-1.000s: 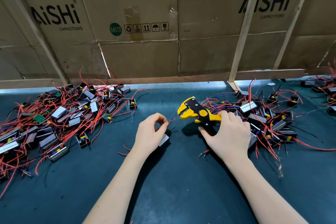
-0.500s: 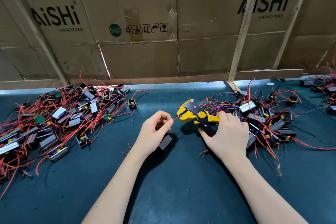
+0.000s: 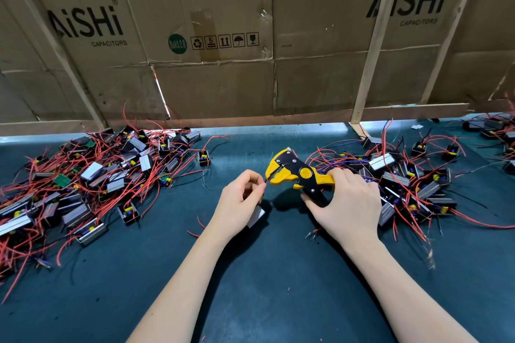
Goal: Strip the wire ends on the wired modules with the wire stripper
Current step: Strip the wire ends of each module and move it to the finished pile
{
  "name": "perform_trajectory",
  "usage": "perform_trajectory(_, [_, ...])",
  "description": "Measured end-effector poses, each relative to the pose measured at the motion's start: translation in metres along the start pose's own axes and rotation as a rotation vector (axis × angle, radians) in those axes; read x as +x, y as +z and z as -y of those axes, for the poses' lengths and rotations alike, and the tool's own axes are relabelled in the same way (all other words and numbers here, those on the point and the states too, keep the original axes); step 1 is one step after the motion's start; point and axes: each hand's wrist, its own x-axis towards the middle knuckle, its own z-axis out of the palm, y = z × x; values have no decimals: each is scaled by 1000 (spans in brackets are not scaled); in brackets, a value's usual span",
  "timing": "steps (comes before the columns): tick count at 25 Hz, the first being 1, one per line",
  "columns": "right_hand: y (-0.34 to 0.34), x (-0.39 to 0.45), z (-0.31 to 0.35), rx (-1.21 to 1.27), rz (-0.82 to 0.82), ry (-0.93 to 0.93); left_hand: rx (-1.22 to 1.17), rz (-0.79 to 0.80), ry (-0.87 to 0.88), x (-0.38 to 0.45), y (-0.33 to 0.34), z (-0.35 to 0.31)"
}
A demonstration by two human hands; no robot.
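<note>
Two hands feeding a red wire end into the stripper mouth

Left pile of modules (image 3: 92, 175) sits off to one side, likely sorted apart; left hand (image 3: 239, 203) pinches the red wire (image 3: 265, 181) close to its tip so it stays stiff, its module (image 3: 255, 217) hanging under the palm; wire stripper (image 3: 295, 174) mouth apart at the tip, right hand (image 3: 345, 203) wrapped round the handles ready to squeeze; right pile (image 3: 412, 184) within reach

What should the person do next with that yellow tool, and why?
Probably squeeze the wire stripper handles with the right hand. The left hand pinches a red wire whose end sits at the tool's mouth, so closing it should strip the end.
</note>
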Motion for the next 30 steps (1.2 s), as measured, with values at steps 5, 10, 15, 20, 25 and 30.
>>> perform_trajectory(5, [-6, 1, 4, 11, 30, 1, 7, 3, -10, 0, -3, 2])
perform_trajectory(10, [-8, 2, 6, -21, 97, 18, -8, 8, -23, -1, -4, 1])
perform_trajectory(15, [-7, -1, 6, -18, 111, 47, -6, 13, -29, -2, -5, -2])
perform_trajectory(20, [-1, 1, 0, -47, 60, 63, 12, 13, -48, -1, -8, -1])
perform_trajectory(25, [-1, 0, -3, -75, 76, 57, 136, -204, -136, 3, -16, 8])
perform_trajectory(30, [3, -5, 3, -75, 163, -32, 327, -477, 131, 9, -18, -20])
